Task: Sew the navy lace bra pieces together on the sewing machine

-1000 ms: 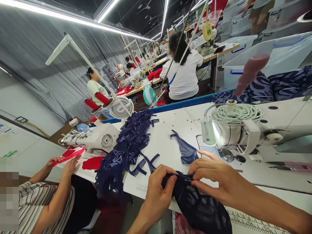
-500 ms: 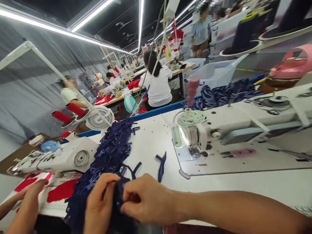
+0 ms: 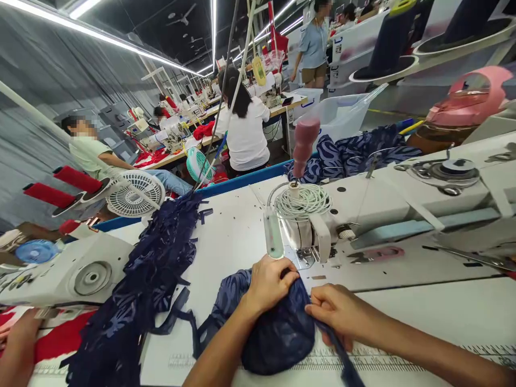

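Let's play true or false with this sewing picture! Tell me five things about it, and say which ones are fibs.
1. The left hand touches dark blue cloth. True.
2. The right hand is holding nothing. False: the right hand grips the dark blue cloth too.
3. The long cloth heap lies to the left of both hands. True.
4. The thread spools beside the white fan are yellow. False: the thread spools are red.
5. A pink snipping tool lies near the sewing machine. True.
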Tool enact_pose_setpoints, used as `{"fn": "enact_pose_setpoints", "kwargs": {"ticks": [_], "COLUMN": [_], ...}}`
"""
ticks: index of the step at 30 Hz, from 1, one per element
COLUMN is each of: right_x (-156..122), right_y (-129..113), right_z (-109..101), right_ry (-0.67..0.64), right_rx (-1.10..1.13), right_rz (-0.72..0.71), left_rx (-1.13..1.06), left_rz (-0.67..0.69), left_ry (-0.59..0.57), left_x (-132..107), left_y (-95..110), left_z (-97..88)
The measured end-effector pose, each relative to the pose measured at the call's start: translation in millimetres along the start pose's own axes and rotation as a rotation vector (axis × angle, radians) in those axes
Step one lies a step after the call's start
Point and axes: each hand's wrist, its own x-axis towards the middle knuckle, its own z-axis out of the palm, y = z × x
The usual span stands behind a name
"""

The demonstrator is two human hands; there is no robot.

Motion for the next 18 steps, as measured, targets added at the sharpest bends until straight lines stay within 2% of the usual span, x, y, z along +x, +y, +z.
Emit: {"fn": "enact_pose_setpoints", "kwargs": {"ticks": [2, 6, 9, 11, 13, 15, 18], "right_x": [-7.9, -4.7, 10.5, 17.7, 19.2, 16.7, 14.4], "right_y": [3.4, 5.5, 11.7, 15.9, 18.1, 18.0, 17.6], "right_z": [-12.0, -31.9, -37.3, -35.3, -30.8, -26.9, -26.9], "right_ry": [0.092, 0.381, 0.526, 0.570, 0.602, 0.623, 0.597], "right_rx": [-0.177, -0.668, -0.815, -0.916, -1.035, -1.118, -1.045], "right_rz": [-0.070, -0.431, -0.600, -0.680, -0.749, -0.782, -0.760], "left_rx": [-0.012, -0.047, -0.032, 0.040, 0.193, 0.376, 0.540], "left_rz": [-0.020, -0.030, -0.029, -0.007, 0.089, 0.253, 0.427], "left_ry": [0.004, 0.049, 0.094, 0.138, 0.171, 0.184, 0.272], "left_x": [-0.7, 0.1, 1.6, -0.2, -6.8, -19.0, -42.1], "left_y": [3.0, -2.5, -6.5, -4.4, 1.1, 7.1, 10.1], "left_z": [1.4, 1.6, 4.6, 6.7, 9.7, 14.6, 24.5]}}
